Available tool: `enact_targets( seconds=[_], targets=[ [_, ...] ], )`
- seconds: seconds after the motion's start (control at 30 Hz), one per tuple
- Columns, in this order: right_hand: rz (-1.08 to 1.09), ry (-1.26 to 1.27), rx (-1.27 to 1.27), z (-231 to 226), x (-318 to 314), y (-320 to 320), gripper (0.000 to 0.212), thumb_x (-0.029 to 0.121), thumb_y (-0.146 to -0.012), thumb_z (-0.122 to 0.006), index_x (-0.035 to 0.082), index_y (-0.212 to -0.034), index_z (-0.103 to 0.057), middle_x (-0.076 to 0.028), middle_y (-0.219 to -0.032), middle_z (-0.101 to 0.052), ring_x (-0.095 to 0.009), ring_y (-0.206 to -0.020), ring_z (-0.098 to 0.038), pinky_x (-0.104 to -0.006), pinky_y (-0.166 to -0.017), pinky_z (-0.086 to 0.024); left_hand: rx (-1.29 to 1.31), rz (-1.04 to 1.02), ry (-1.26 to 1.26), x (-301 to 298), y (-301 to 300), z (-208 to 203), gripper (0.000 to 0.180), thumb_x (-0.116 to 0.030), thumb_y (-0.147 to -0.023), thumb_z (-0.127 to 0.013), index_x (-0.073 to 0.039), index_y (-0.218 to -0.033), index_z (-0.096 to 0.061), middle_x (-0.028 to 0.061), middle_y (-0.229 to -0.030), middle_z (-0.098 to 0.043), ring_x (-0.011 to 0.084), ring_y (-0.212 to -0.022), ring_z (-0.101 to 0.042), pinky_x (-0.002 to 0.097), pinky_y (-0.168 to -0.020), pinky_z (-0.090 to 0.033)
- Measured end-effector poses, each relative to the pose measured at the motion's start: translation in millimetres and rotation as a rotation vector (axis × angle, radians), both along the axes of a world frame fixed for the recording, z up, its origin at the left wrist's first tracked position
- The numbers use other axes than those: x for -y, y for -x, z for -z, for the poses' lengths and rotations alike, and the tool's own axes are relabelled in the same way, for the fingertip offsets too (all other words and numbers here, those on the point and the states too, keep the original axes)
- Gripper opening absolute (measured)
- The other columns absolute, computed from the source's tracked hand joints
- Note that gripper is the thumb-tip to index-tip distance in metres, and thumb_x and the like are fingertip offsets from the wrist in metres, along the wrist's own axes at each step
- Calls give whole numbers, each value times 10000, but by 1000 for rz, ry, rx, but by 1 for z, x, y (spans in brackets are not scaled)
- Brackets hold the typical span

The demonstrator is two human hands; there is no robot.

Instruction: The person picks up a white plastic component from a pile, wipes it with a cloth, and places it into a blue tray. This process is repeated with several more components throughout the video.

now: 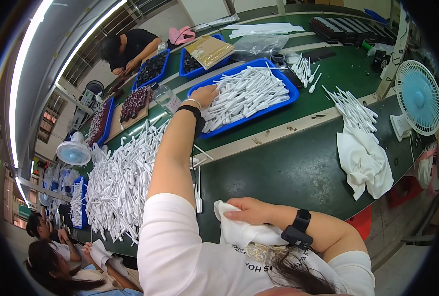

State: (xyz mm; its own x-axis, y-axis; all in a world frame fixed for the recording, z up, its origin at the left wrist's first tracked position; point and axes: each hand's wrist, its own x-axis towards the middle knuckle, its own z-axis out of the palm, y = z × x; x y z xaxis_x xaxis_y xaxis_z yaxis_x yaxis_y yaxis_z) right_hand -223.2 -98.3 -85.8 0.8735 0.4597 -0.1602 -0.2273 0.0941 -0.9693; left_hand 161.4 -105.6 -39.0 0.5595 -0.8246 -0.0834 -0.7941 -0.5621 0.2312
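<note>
My left arm stretches forward over the bench, and my left hand (203, 95) rests at the left side of a blue tray (292, 98). White plastic sticks with one thicker end (251, 91) fill that tray. The hand touches the sticks at its edge; its fingertips are hidden, so I cannot see whether it grips any. Close to my body, my right hand (249, 211) is closed on a white cloth (232, 229), thumb on top. A large heap of the same sticks (123, 182) lies left of my arm. A few loose sticks (199, 192) lie beside it.
At the right are a small stick pile (350, 108), another white cloth (365, 160) and a fan (418, 98). Beyond the tray stand a clear bottle (166, 98) and blue trays of black parts (151, 69). Co-workers sit at the far side (130, 49) and lower left (61, 271).
</note>
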Motion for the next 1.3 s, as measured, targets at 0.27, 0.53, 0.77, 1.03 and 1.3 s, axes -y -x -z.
enact_targets(
  seconds=[0.27,0.53,0.77,1.03,1.3],
  targets=[
    [36,5,0,0,4,0,282,299,-865,-521,38,-970,-526,-5,-824,-543,-67,-762,-482,-232,-682,-413,19,89,48,-16,48,-14,492,-432,-868,-348,-171,-1286,-365,199,-1299,-359,328,-1207,-339,401,-980,-283],
    [24,6,-19,-5,0,7,297,311,-859,-518,47,-995,-535,-36,-848,-572,-102,-779,-507,-258,-706,-419,243,31,-18,-33,76,17,564,-494,-863,-344,-170,-1322,-298,205,-1364,-224,378,-1249,-229,442,-1013,-211],
    [41,-47,-33,12,-8,-1,209,199,-864,-530,40,-999,-528,13,-844,-558,-51,-753,-499,-218,-676,-433,257,226,0,-51,58,13,498,-441,-839,-444,-131,-1229,-432,188,-1306,-343,367,-1202,-310,425,-970,-295],
    [105,-257,-253,-11,-4,0,231,177,-860,-525,30,-1038,-513,-18,-857,-584,-91,-724,-575,-234,-651,-479,-28,172,-94,-154,227,-102,282,-288,-797,-528,-110,-1011,-577,147,-846,-605,295,-827,-575,366,-737,-443],
    [94,-226,-203,-5,-4,4,268,195,-864,-520,26,-1070,-498,-31,-882,-586,-91,-729,-579,-235,-655,-482,-41,-71,-31,-235,302,-32,215,-252,-787,-538,-56,-853,-599,124,-775,-620,312,-699,-582,390,-640,-458]
  ],
)
